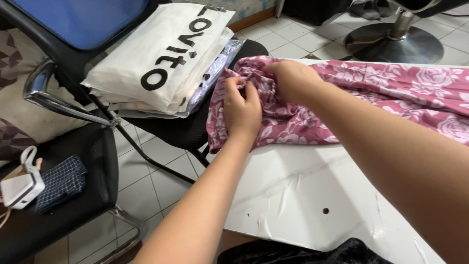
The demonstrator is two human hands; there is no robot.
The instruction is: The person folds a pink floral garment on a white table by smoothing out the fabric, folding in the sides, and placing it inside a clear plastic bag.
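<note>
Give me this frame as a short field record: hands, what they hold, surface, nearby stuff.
left hand: pinching the bunched edge of the pink floral garment
right hand: gripping the same bunched edge, close beside the left
garment: spread along the white table, its left end hanging over the table edge
table: white, scuffed, small dark hole in the top
chair: black, left of the table, carries a stack of white plastic bags
second chair: holds a dark checked cloth and a small white device
floor: white tiles
</note>
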